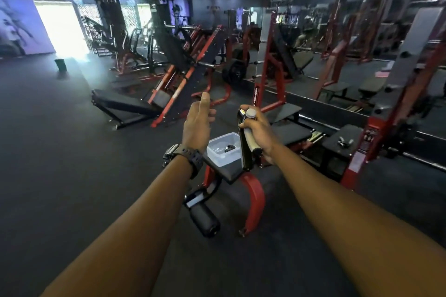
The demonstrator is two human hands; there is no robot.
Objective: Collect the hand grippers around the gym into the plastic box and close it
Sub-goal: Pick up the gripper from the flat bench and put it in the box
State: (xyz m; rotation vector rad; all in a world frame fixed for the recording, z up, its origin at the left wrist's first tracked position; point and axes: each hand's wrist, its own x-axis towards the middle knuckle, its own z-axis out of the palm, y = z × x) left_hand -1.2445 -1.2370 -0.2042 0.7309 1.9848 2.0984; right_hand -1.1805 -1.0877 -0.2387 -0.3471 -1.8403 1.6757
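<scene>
Hands: right hand (257, 131) curls round a hand gripper (247, 138); left hand (198, 125) hangs spread, empty.
Bench (229, 173): just beyond both hands, narrow pad, edges close.
Plastic box (223, 150): lidless, between the hands, something dark inside.
Handling: likely light, stiff, springy; hold one foam handle.
Room: open floor left.

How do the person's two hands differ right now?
The right hand is curled round a hand gripper, while the left hand holds nothing, its fingers relaxed and open. The left wrist wears a dark watch; the right wrist is bare. The right hand is above the far edge of the open plastic box on the bench; the left hand is beside the box. Both are stretched forward at much the same height.
</scene>
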